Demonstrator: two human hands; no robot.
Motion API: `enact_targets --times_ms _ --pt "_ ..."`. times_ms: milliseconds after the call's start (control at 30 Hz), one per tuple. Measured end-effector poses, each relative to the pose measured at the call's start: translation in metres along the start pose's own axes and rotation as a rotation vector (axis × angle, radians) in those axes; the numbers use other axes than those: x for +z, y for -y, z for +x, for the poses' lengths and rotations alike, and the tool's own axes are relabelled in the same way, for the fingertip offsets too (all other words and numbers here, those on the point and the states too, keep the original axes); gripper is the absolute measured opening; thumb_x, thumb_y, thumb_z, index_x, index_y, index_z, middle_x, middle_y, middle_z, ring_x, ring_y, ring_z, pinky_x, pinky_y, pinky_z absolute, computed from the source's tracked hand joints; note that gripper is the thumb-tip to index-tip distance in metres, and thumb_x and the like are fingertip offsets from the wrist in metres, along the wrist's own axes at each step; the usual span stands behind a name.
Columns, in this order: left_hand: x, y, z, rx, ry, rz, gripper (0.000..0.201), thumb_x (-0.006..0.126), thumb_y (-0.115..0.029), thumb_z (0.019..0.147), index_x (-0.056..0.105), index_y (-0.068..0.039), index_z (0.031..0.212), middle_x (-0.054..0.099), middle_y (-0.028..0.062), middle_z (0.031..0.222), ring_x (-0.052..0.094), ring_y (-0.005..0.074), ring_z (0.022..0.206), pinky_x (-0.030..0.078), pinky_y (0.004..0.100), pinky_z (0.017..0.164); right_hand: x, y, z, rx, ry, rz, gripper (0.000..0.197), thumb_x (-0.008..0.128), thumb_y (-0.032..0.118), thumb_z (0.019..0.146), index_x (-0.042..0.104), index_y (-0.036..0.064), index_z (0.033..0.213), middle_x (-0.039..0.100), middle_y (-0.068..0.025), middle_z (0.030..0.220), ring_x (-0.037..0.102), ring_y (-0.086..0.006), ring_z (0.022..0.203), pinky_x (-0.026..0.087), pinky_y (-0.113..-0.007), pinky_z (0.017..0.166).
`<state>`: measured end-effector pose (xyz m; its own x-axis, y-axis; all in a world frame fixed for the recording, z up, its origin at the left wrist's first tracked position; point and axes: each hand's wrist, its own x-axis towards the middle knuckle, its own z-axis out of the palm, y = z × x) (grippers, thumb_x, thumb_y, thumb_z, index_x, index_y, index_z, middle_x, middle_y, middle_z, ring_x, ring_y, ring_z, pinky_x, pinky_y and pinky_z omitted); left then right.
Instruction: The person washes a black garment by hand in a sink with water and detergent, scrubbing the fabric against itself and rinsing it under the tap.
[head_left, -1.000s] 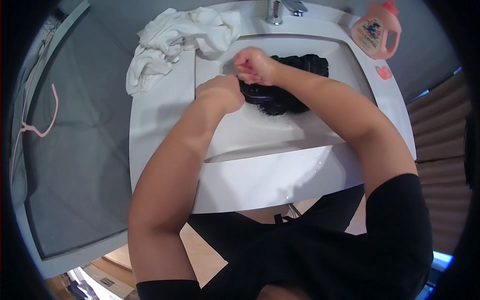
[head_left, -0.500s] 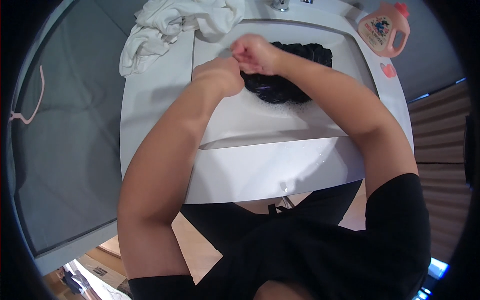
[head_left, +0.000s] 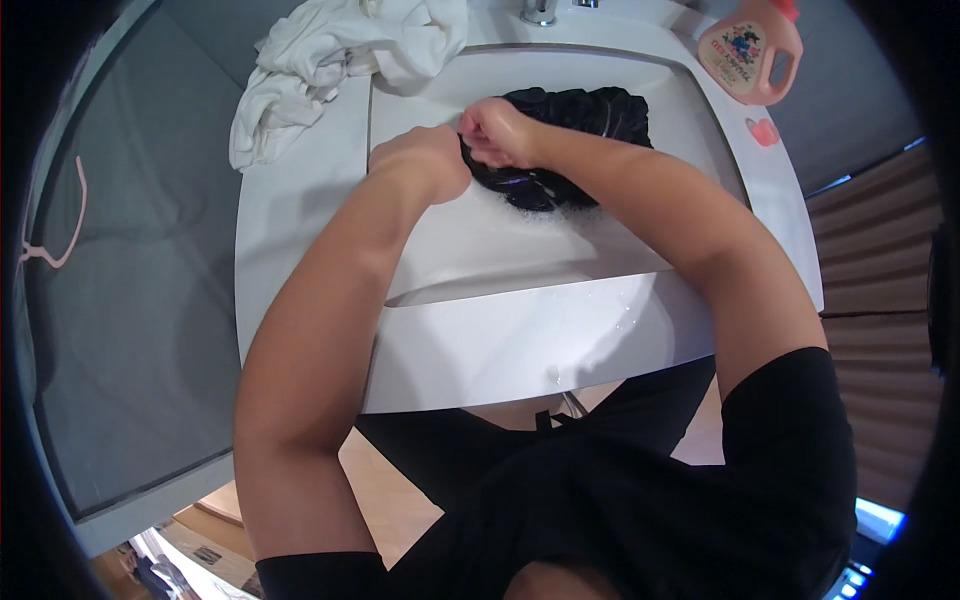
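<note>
A wet black garment point(head_left: 580, 130) lies bunched in the white sink point(head_left: 520, 250), with soap foam at its near edge. My left hand point(head_left: 425, 160) grips its left end in a fist. My right hand point(head_left: 497, 130) is closed on a fold of the same cloth right beside the left, knuckles nearly touching. Both forearms reach in from the lower edge, and they hide part of the cloth.
A crumpled white cloth point(head_left: 330, 60) lies on the counter at the sink's back left. A pink detergent bottle point(head_left: 750, 50) stands at the back right, with a small pink cap point(head_left: 762, 132) near it. The tap point(head_left: 540, 12) is at the top edge.
Both hands have stayed clenched on the black garment, shifting slightly against each other. The view has tilted, so the sink and bottle sit a little differently in the picture.
</note>
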<state>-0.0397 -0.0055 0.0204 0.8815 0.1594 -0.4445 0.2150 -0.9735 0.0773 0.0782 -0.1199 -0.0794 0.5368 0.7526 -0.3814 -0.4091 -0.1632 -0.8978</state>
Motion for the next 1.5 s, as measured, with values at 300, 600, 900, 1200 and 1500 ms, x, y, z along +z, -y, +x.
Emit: enact_targets --times_ms 300,600,900,1200,1500 --pt "-0.002 -0.002 0.001 -0.004 0.022 -0.005 0.041 0.055 -0.021 0.090 0.067 -0.002 0.125 0.069 0.0187 0.129 0.067 0.0352 0.119 0.053 0.0447 0.099 -0.014 0.018 0.000 -0.154 -0.089 -0.144 0.030 0.050 0.018 0.085 0.036 0.0142 0.060 0.029 0.0007 0.051 0.026 -0.0137 0.042 0.018 -0.032 0.040" --pt "-0.001 0.000 -0.001 -0.001 0.015 0.006 0.043 0.055 -0.024 0.092 0.065 -0.002 0.128 0.068 0.0199 0.130 0.066 0.0365 0.120 0.053 0.0455 0.100 -0.044 0.025 0.005 -0.135 -0.186 -0.282 0.033 0.051 0.022 0.088 0.038 0.0147 0.059 0.031 0.0023 0.053 0.027 -0.0142 0.042 0.019 -0.032 0.040" --pt "0.000 0.001 0.001 0.015 0.020 0.002 0.044 0.056 -0.026 0.093 0.065 -0.002 0.128 0.069 0.0195 0.129 0.067 0.0369 0.119 0.053 0.0458 0.100 -0.092 0.019 0.018 -0.088 -0.033 -0.566 0.029 0.056 0.025 0.089 0.053 0.0107 0.063 0.047 -0.0024 0.058 0.042 -0.0152 0.045 0.031 -0.032 0.042" --pt "-0.002 -0.006 0.000 0.015 0.030 -0.009 0.043 0.058 -0.028 0.094 0.066 -0.002 0.128 0.069 0.0196 0.130 0.067 0.0369 0.119 0.053 0.0463 0.100 -0.105 0.020 -0.003 0.123 -0.133 -1.184 0.025 0.050 0.026 0.087 0.062 0.0109 0.071 0.058 -0.0109 0.067 0.057 -0.0268 0.062 0.045 -0.043 0.059" --pt "0.007 -0.006 0.006 0.045 0.006 -0.028 0.042 0.058 -0.027 0.094 0.067 0.000 0.125 0.069 0.0216 0.129 0.067 0.0381 0.118 0.053 0.0463 0.100 -0.127 0.010 -0.022 0.628 -0.334 -1.012 0.020 0.054 0.020 0.077 0.041 0.0189 0.061 0.033 0.0011 0.055 0.030 -0.0182 0.047 0.022 -0.038 0.046"
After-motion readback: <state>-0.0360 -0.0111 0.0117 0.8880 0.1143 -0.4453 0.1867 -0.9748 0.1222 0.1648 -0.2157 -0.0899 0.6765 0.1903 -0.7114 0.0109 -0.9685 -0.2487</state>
